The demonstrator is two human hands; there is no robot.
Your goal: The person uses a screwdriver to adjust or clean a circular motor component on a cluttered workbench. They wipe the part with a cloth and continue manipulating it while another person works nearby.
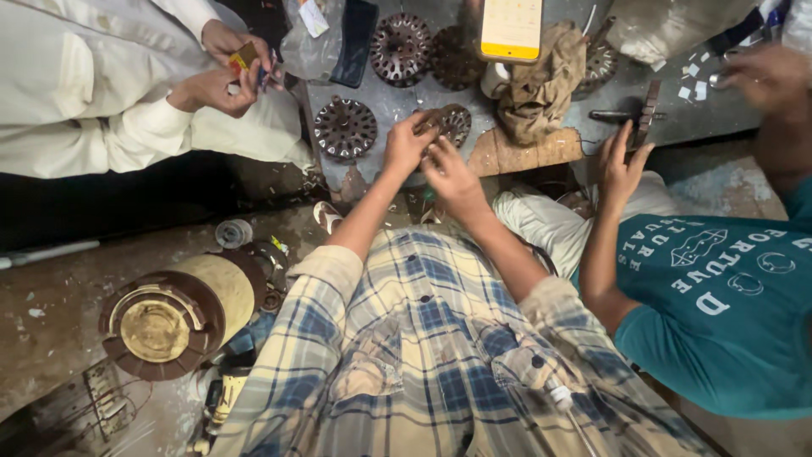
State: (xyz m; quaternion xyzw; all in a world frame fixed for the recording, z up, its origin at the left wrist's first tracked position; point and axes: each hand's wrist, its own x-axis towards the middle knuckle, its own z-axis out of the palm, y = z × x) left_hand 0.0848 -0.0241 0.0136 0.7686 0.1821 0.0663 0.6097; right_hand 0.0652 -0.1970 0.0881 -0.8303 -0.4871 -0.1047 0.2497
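My left hand (408,142) and my right hand (450,167) meet at the near edge of a grey workbench (397,101). Both pinch a round, dark, slotted metal stator core (455,123) that lies partly under my fingers. A similar slotted core (345,129) rests just left of my left hand. Two more cores (401,48) lie farther back on the bench. My plaid sleeves reach up from the bottom of the view.
A person in white at the left holds a small yellow object (244,57) in both hands. A person in a teal shirt at the right rests a hand (623,165) on the bench edge. A phone (511,30), a brown rag (541,80) and a wound coil drum (173,313) lie around.
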